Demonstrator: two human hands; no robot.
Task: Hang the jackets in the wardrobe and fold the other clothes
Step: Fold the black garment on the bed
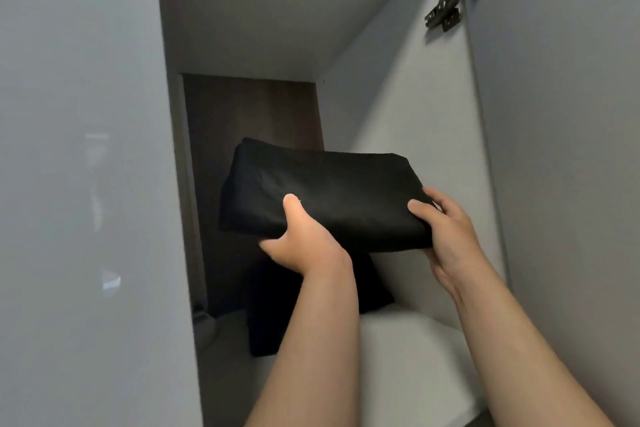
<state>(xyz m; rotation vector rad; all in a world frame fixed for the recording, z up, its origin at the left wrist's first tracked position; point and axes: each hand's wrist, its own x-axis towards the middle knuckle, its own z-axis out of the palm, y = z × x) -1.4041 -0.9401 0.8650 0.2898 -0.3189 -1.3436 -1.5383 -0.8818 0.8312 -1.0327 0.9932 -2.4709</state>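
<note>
Fingers (437,199) of both hands clasp a folded black garment (322,191), left hand (304,246) under its near edge, right hand (450,239) at its right end. It is held crosswise, just above a dark folded pile (270,308) on the wardrobe shelf (408,340).

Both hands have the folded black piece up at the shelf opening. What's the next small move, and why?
Probably ease the folded black garment forward and down onto the dark folded item lying on the shelf. The left hand and right hand both grip its near edge, and it hangs in the air above that item.
</note>
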